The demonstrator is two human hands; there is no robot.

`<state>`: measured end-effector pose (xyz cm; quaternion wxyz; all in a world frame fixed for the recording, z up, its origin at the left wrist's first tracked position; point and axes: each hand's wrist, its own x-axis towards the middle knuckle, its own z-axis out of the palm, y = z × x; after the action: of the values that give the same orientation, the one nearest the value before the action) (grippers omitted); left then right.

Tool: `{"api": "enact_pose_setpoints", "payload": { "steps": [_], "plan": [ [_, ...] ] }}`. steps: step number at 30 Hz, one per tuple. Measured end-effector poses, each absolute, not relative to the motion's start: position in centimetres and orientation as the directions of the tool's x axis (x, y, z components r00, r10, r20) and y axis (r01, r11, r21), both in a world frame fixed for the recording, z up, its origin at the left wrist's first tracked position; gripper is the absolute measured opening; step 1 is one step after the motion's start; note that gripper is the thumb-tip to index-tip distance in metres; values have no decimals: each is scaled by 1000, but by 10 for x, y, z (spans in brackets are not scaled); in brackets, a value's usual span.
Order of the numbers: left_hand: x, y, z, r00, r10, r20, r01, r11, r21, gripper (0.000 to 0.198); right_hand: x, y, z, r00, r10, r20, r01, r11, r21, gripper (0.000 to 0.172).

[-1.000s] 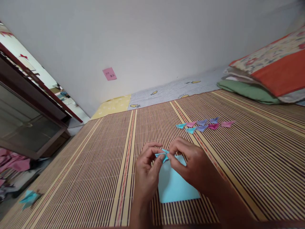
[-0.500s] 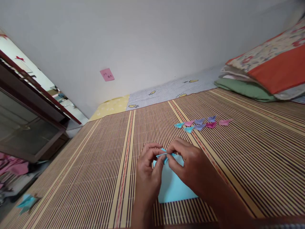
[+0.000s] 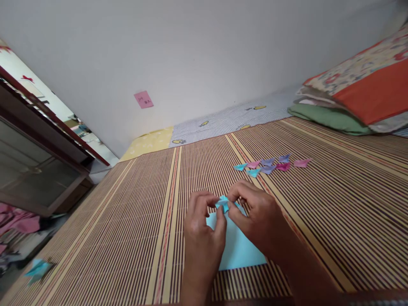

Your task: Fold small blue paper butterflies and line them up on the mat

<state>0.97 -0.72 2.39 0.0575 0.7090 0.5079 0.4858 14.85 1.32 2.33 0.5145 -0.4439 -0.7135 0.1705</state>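
Note:
Between my hands is a small folded piece of light-blue paper, raised over the mat. My left hand pinches its left side between thumb and fingers. The thumb and forefinger of my right hand grip its right side. Below them a flat light-blue sheet of paper lies on the striped mat, partly covered by both hands. Beyond my hands, several small folded paper pieces in blue, pink and purple lie in two loose rows.
The striped bamboo mat spreads up to a pale wall bearing a pink note. Folded bedding is stacked at the right. A crumpled blue paper piece lies near the left edge, close to a wooden cabinet.
Both hands have shifted slightly right with the folded paper. It has turned, so more of its face shows, and my left thumb has moved toward its lower edge.

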Motion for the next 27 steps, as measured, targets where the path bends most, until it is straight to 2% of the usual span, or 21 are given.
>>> {"api": "enact_pose_setpoints", "payload": {
  "steps": [18,27],
  "plan": [
    [10,-10,17,-6,862,506,647,-383,659,20,138,14,16,-127,802,584,478,565,-672,16],
    [11,-9,16,2,857,514,647,-394,653,23,140,13,18,-134,812,568,460,559,-690,16]
  ]
}}
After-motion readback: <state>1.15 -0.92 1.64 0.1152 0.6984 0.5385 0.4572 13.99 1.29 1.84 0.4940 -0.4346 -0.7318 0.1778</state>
